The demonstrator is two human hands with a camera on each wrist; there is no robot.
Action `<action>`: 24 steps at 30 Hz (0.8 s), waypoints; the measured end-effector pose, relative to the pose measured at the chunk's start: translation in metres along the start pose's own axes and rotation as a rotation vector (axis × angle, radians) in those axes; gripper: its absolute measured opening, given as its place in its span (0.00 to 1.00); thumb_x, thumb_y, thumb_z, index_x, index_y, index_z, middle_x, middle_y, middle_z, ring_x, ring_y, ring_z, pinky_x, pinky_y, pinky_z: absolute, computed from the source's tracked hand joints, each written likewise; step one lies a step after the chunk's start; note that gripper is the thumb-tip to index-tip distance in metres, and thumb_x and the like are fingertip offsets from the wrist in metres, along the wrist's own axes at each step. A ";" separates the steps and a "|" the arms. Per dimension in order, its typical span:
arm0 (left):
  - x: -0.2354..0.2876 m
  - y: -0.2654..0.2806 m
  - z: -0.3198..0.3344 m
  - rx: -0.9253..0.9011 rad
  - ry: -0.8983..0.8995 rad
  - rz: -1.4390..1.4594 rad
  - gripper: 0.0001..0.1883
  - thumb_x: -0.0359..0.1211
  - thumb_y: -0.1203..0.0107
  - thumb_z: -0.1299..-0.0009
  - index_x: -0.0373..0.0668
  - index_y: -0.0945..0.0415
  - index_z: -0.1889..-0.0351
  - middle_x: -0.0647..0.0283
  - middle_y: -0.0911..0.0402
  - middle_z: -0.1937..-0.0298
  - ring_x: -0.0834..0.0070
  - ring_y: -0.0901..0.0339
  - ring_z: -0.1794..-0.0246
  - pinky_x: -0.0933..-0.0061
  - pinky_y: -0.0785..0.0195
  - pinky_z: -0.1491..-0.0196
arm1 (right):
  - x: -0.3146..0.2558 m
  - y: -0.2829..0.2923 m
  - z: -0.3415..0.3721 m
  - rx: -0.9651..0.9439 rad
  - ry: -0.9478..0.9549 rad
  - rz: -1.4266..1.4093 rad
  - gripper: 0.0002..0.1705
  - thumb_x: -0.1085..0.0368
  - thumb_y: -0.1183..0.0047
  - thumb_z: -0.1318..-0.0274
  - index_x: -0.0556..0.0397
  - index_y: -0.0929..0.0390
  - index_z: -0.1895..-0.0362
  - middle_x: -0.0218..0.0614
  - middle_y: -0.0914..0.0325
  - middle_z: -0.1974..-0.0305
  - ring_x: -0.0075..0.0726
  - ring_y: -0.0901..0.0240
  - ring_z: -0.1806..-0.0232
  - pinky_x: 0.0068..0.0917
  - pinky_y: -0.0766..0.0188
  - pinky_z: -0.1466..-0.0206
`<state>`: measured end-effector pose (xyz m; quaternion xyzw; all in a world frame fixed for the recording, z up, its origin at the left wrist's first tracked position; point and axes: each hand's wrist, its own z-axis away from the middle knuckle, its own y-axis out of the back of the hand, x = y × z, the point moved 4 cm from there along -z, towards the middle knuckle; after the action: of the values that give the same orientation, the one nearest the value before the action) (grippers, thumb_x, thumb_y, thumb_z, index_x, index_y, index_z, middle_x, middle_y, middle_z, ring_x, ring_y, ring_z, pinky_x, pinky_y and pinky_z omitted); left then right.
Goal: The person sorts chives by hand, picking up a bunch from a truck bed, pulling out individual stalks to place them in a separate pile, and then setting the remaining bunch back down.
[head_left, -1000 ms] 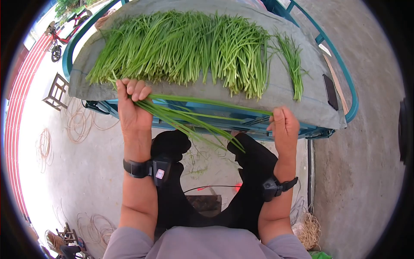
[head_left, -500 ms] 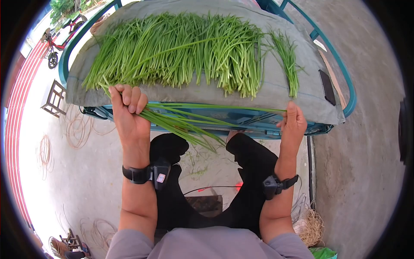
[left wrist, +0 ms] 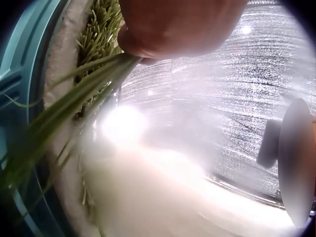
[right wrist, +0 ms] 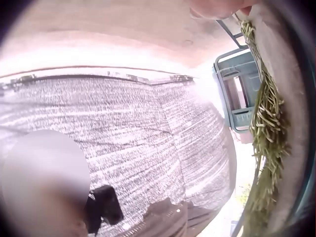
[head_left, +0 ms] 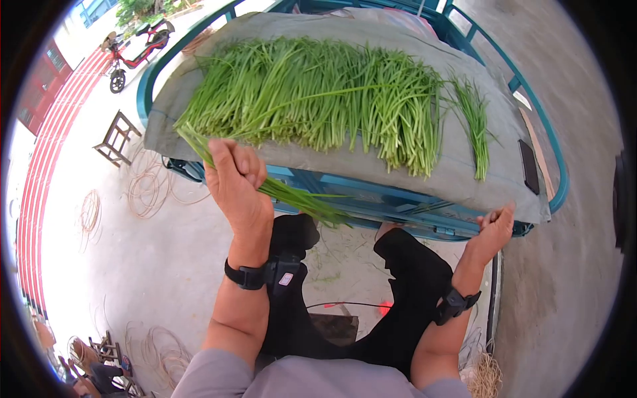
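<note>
The held bunch of green stalks (head_left: 302,198) lies across the near edge of the grey cloth (head_left: 504,192), toward its left end, tips drooping past that edge. The left hand (head_left: 242,182) grips it, fingers curled round the stems. The right hand (head_left: 494,229) is at the cloth's near right corner, fingers curled; whether a strand is pinched there cannot be told.

Handling, as judged: light, limp toward the tips, firmer at the pale stem ends, easily bruised or creased, possibly slippery if damp. Recommended hold: the stem portion, with modest pressure.

On the cloth: a broad pile of stalks (head_left: 318,93) across its middle, a small separate bunch (head_left: 476,132) right of the pile, and a dark phone (head_left: 529,166) by the right edge.

Markings: one white label (head_left: 286,278) on the left wrist device, nearer the wearer than the cloth; lettering too small to read. No brand legible.
</note>
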<state>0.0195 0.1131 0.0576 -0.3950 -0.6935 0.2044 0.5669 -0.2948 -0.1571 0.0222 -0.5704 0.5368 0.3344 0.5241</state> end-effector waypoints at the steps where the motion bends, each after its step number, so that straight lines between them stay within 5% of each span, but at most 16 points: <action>1: 0.004 0.003 -0.003 0.035 -0.014 -0.146 0.09 0.38 0.54 0.26 0.43 0.33 0.64 0.72 0.40 0.80 0.87 0.48 0.85 0.83 0.56 0.83 | -0.008 -0.006 0.006 -0.013 0.001 -0.020 0.21 0.52 0.58 0.33 0.48 0.37 0.77 0.23 0.47 0.82 0.18 0.50 0.81 0.20 0.38 0.74; 6: 0.008 0.031 -0.020 0.155 0.028 -0.844 0.12 0.32 0.48 0.32 0.38 0.28 0.54 0.70 0.33 0.76 0.84 0.40 0.81 0.81 0.46 0.78 | -0.028 -0.039 0.037 -0.100 0.044 -0.034 0.18 0.51 0.60 0.33 0.52 0.32 0.68 0.24 0.42 0.78 0.17 0.50 0.82 0.19 0.42 0.75; 7: 0.005 0.036 -0.024 0.125 -0.026 -1.028 0.13 0.33 0.48 0.33 0.36 0.28 0.53 0.66 0.29 0.74 0.79 0.34 0.77 0.77 0.39 0.72 | -0.028 -0.042 0.037 -0.134 0.039 -0.028 0.18 0.51 0.60 0.33 0.53 0.32 0.66 0.24 0.41 0.78 0.17 0.50 0.82 0.19 0.42 0.75; 11: 0.006 0.036 -0.019 0.065 -0.192 -1.197 0.12 0.35 0.52 0.29 0.35 0.28 0.57 0.60 0.26 0.74 0.77 0.33 0.76 0.74 0.39 0.70 | -0.022 -0.043 0.037 -0.227 0.007 -0.026 0.19 0.51 0.61 0.33 0.55 0.30 0.61 0.25 0.40 0.78 0.16 0.49 0.83 0.19 0.42 0.76; 14: 0.006 0.040 -0.017 0.077 -0.032 -1.076 0.10 0.35 0.52 0.28 0.36 0.28 0.61 0.62 0.24 0.75 0.81 0.35 0.79 0.78 0.42 0.75 | -0.020 -0.042 0.038 -0.241 -0.013 -0.026 0.18 0.52 0.61 0.32 0.54 0.30 0.61 0.24 0.40 0.78 0.16 0.49 0.83 0.18 0.42 0.77; 17: 0.020 0.020 -0.007 0.092 0.079 -0.635 0.09 0.34 0.52 0.28 0.37 0.28 0.62 0.66 0.25 0.76 0.87 0.41 0.82 0.83 0.49 0.81 | -0.018 -0.043 0.037 -0.244 -0.036 -0.037 0.17 0.53 0.62 0.32 0.54 0.30 0.61 0.24 0.40 0.79 0.15 0.49 0.83 0.18 0.42 0.78; 24: 0.026 -0.014 -0.043 0.057 0.168 -0.067 0.10 0.33 0.52 0.28 0.34 0.29 0.59 0.56 0.20 0.58 0.89 0.49 0.84 0.85 0.55 0.83 | -0.014 -0.047 0.041 -0.295 -0.064 -0.035 0.17 0.54 0.62 0.31 0.54 0.30 0.63 0.23 0.40 0.80 0.14 0.50 0.84 0.16 0.42 0.79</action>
<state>0.0553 0.1176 0.0954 -0.3710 -0.6502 0.1709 0.6406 -0.2452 -0.1198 0.0375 -0.6396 0.4548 0.4183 0.4573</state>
